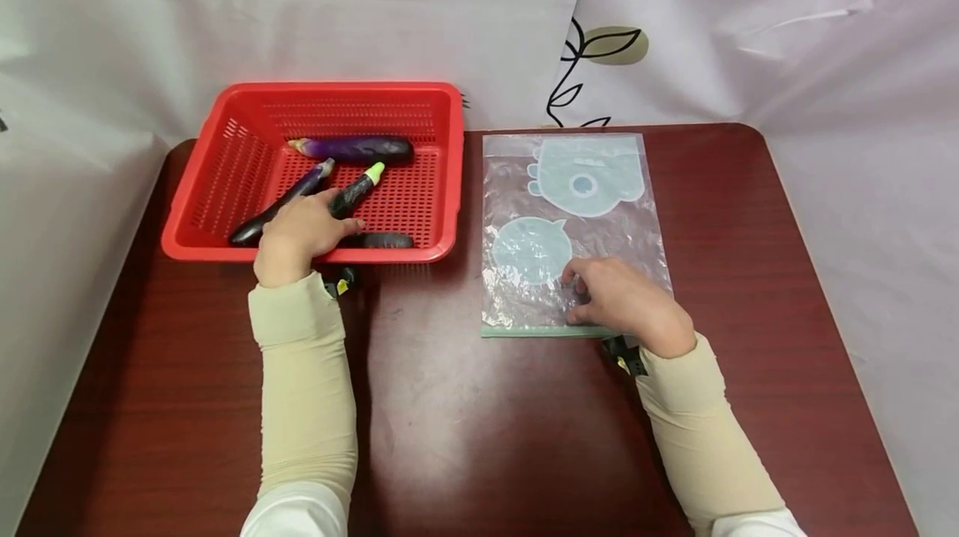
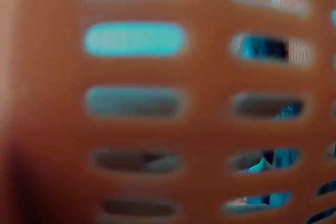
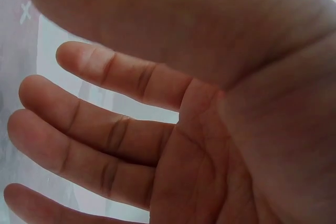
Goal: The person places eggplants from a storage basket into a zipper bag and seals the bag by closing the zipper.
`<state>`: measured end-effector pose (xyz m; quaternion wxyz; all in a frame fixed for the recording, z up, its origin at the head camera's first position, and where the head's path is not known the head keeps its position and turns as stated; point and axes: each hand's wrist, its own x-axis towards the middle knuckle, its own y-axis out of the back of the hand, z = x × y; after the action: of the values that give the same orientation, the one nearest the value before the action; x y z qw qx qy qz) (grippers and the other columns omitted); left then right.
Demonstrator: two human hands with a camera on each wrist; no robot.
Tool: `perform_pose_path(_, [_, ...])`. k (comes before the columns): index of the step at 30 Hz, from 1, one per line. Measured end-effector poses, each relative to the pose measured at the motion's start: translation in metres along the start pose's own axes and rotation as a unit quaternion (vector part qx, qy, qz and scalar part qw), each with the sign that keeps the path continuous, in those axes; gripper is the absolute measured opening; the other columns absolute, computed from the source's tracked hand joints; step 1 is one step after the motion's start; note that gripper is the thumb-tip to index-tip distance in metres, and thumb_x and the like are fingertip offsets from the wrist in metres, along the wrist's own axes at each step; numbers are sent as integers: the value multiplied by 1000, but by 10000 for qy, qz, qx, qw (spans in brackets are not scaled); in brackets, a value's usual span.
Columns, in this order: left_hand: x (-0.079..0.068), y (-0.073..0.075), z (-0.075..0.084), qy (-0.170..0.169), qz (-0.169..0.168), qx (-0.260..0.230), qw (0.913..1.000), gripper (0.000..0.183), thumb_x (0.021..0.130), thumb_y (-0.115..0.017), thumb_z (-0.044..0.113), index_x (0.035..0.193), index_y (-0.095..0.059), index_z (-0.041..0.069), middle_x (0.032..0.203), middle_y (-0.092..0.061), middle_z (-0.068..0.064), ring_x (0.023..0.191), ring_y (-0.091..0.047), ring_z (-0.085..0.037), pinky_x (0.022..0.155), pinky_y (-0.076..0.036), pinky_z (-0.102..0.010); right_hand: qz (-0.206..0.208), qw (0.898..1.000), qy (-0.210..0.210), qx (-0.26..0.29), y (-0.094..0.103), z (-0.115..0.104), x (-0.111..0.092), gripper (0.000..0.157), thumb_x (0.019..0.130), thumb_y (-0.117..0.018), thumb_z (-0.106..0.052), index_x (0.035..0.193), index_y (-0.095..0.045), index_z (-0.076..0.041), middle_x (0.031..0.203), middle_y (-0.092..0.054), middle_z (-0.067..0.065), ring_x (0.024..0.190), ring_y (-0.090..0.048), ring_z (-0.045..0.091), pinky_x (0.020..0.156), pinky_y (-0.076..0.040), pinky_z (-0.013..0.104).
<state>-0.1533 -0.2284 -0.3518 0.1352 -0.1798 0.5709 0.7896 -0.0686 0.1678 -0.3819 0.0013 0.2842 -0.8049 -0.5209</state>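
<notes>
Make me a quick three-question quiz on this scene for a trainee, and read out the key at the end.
1. Fill in: the left hand reaches into a ____ plastic basket.
2. Which hand is over the printed plastic bag? A) left B) right C) neither
3. True or false: the eggplants lie on the bag.

Key: 1. red. 2. B, the right hand. 3. False; the eggplants are in the basket.

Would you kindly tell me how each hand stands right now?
Left hand: at the green-tipped vegetable; whether it grips it cannot be told.
Right hand: open, holding nothing, over the plastic bag.
</notes>
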Motion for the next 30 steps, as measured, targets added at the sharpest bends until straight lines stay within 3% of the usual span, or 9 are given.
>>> perform_pose_path(4, [3, 5, -2, -190, -266, 159, 9993, 75, 96, -62, 33, 156, -29, 3, 149, -39, -33, 131, -41, -50, 106, -34, -64, -4, 10000, 11, -53, -1, 1, -1, 36, 78, -85, -13, 109, -68, -3, 85, -66, 5, 79, -61, 21, 77, -52, 41])
perform_pose_path(10, [5, 11, -5, -279, -509, 366, 9976, 73, 94, -65, 25, 155, -33, 3, 141, -48, -33, 116, -50, -45, 101, -39, -62, -161, 9997, 46, -183, -2, 3, -3, 35, 75, -84, -7, 106, -68, -5, 83, -62, 4, 78, -58, 22, 75, -50, 41])
perform_pose_path(17, [9, 17, -14, -137, -594, 423, 9972, 78, 92, -69, 28, 153, -33, -1, 143, -43, -35, 119, -45, -48, 100, -39, -64, -268, 9988, 286, -299, -3, 8, -7, 36, 70, -87, -7, 100, -67, -8, 82, -62, 2, 80, -59, 21, 77, -49, 41])
perform_pose_path(23, [14, 19, -20, 28, -596, 408, 9974, 75, 88, -74, 24, 150, -40, -1, 130, -50, -31, 108, -47, -44, 89, -45, -58, -249, 9972, 429, -564, -7, 10, -9, 41, 66, -90, -9, 99, -66, -9, 85, -59, 1, 80, -57, 22, 77, -49, 42])
perform_pose_path(30, [16, 18, -25, 22, -420, 546, 9976, 65, 87, -73, 20, 143, -49, -3, 122, -55, -31, 103, -50, -43, 87, -46, -57, -143, 9935, 693, -891, -13, 10, -12, 43, 62, -92, -9, 97, -66, -11, 85, -53, 1, 78, -56, 22, 74, -50, 41])
